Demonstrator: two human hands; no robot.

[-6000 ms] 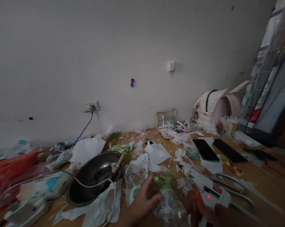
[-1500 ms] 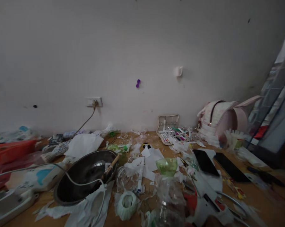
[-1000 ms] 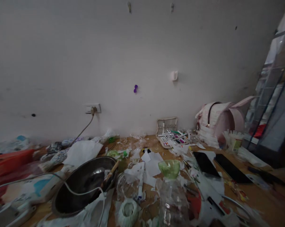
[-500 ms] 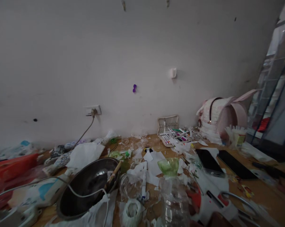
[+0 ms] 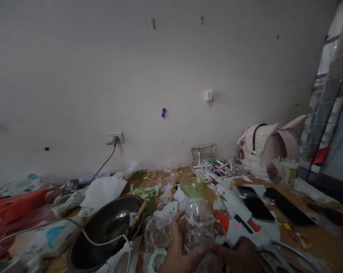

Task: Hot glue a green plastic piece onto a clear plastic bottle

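Observation:
Upright near the bottom centre stands a clear plastic bottle, with a pale green translucent piece on its top. The fingers of my left hand wrap round the bottle's left side, thumb across its front. Close to its right side, my right hand is closed on a white corded tool that looks like a glue gun, with orange-red parts and a small red light. The orange part is near the bottle; whether they touch is unclear. Part of the right hand is dark and blurred.
A dark metal bowl holding a wooden-handled brush stands left, a white cable across it. Phones, a marker case and a pink backpack lie right. Paper and plastic scraps litter the table.
My left hand has come into view and grips the bottle. The bottle and its green top sit slightly left and higher. The glue gun has moved up, beside the bottle. The view has tilted up slightly.

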